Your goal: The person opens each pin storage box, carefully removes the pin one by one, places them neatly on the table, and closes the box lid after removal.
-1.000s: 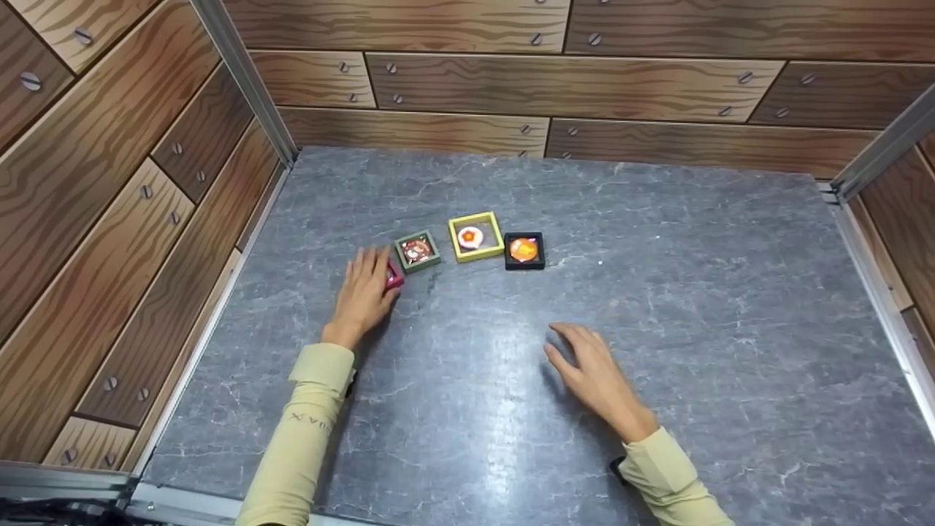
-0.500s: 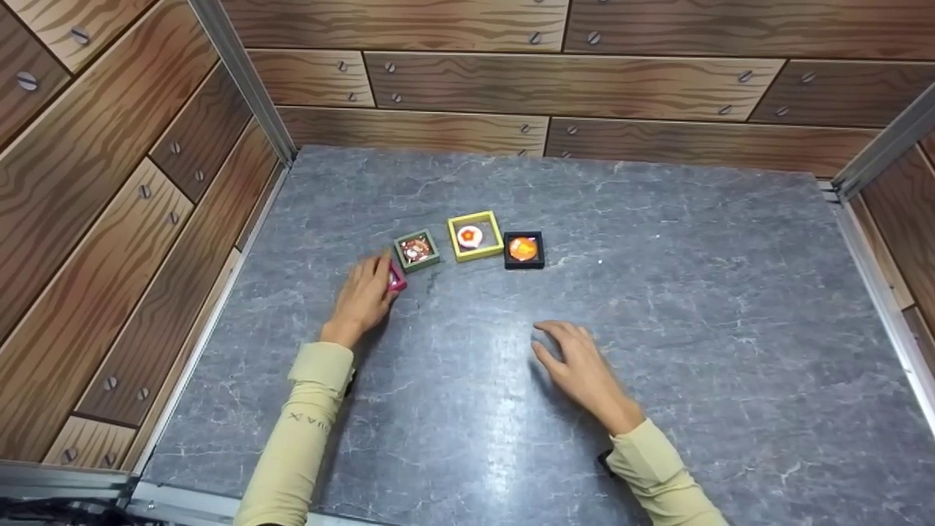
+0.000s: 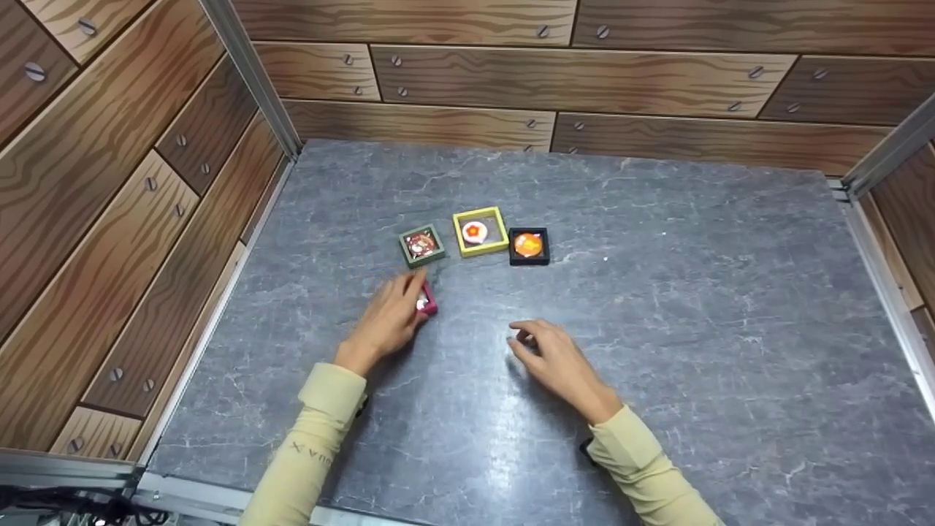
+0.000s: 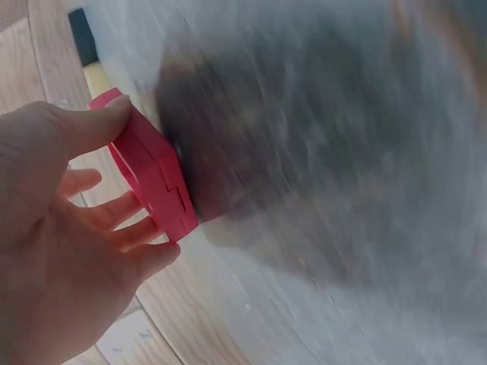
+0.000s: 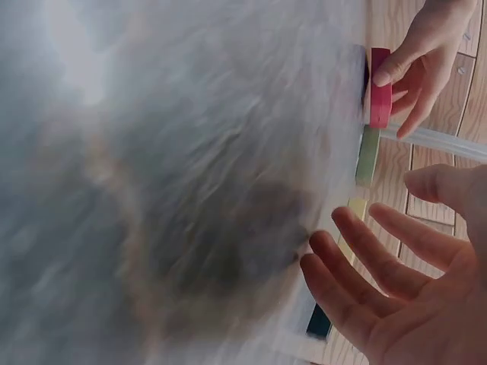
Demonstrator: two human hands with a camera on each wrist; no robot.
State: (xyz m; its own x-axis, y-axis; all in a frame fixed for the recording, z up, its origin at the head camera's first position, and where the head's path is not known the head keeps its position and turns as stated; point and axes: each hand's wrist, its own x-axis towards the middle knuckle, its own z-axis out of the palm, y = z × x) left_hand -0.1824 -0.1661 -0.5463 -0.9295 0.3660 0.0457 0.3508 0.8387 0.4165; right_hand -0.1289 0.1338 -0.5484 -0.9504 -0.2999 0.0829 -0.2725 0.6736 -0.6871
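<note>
My left hand (image 3: 383, 318) grips a small crimson square display box (image 4: 156, 171) by its sides, thumb on one edge and fingertips along the opposite one. The box is tilted in the left wrist view, with a dark shadow on the tabletop beside it. In the head view the hand covers most of this box, leaving its right edge and a bit of its window showing. My right hand (image 3: 559, 365) hovers above the table to the right of the box, fingers loosely bent and apart, with nothing in it.
Behind the left hand a green square box (image 3: 437, 256), a larger yellow one (image 3: 482, 252) and a black one (image 3: 529, 261) lie in a row, each with a small item visible inside. The grey marbled tabletop (image 3: 694, 329) is bounded by wood-patterned walls (image 3: 584, 80) and metal rails.
My left hand has taken the crimson box from beside the green one and brought it right and nearer to me. My right hand has moved left. The other boxes stay in place.
</note>
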